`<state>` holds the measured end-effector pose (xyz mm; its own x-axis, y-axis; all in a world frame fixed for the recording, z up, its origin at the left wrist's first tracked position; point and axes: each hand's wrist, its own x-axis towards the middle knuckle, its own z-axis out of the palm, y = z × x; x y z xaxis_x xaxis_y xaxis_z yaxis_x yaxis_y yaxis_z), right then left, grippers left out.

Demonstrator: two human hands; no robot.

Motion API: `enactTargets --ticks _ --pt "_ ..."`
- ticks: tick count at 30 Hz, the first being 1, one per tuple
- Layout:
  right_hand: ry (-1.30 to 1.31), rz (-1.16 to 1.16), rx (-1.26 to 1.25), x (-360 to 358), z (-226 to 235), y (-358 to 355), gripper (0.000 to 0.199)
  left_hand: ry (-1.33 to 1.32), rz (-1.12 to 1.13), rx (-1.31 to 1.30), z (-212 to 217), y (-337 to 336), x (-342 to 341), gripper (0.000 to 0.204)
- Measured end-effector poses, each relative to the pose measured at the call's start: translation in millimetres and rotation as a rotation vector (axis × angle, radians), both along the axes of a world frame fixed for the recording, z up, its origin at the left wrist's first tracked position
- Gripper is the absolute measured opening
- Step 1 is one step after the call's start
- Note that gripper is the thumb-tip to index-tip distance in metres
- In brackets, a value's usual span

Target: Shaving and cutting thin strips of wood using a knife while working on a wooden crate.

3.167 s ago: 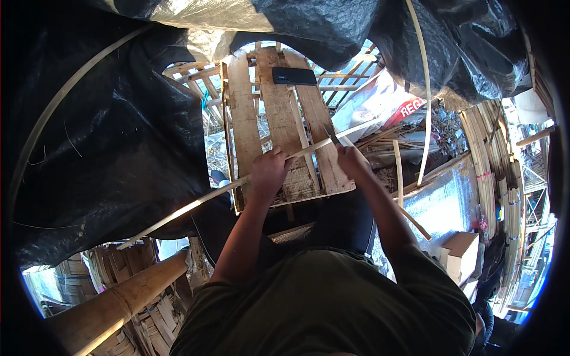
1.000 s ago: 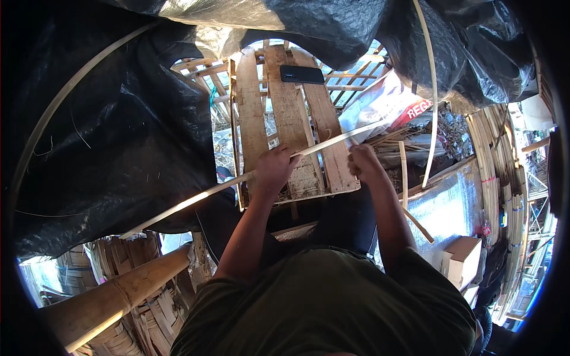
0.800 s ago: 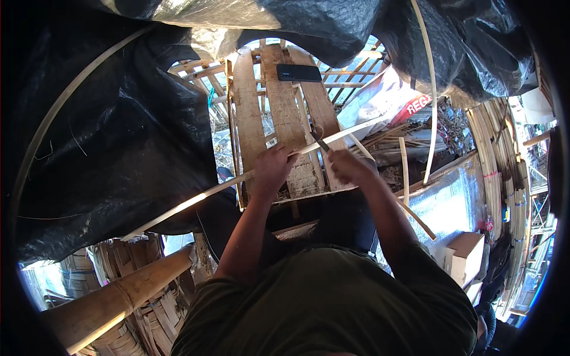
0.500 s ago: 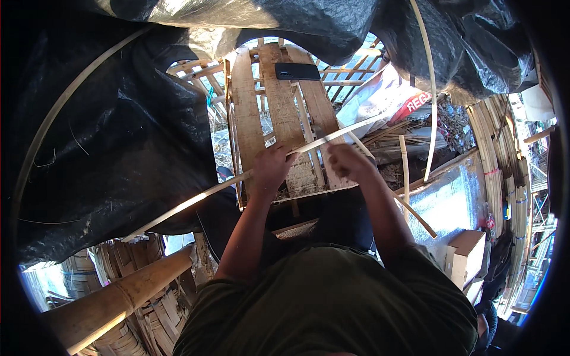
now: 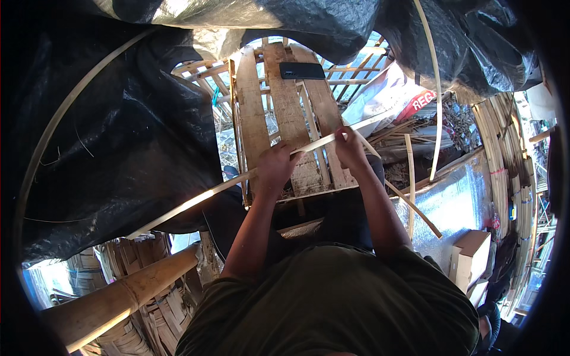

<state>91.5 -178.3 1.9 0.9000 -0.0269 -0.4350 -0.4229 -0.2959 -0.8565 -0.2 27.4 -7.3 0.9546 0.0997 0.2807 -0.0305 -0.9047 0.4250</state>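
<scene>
A long pale bamboo strip [image 5: 314,144] slants across my lap, low at the left and higher at the right. My left hand [image 5: 276,169] is closed around it near the middle, thumb along the top. Farther up the strip, my right hand [image 5: 351,148] pinches it with curled fingers. Whether a small tool also sits in that hand, I cannot make out. Beneath both hands stands a slatted wooden bench [image 5: 290,113] of rough planks, and a dark phone [image 5: 302,71] lies on its far end.
Black plastic sheeting [image 5: 119,142] hangs at the left and overhead. A thick bamboo pole [image 5: 130,293] juts in at lower left. To the right are a white and red sack [image 5: 386,95], a cardboard box [image 5: 472,255], loose bamboo strips [image 5: 411,184] and stacked bamboo bundles [image 5: 499,166].
My right hand, blurred and just below the strip before, has moved up onto it and closed. The left hand keeps its hold in nearly the same place.
</scene>
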Motion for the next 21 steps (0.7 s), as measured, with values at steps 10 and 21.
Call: enactTargets --ticks 10,21 --pt "-0.517 0.466 -0.633 -9 3 2 0.035 -0.06 -0.028 -0.009 27 27 -35 0.025" --pt "-0.669 0.431 -0.606 20 -4 -24 0.028 0.2 0.304 -0.073 55 102 -120 0.019"
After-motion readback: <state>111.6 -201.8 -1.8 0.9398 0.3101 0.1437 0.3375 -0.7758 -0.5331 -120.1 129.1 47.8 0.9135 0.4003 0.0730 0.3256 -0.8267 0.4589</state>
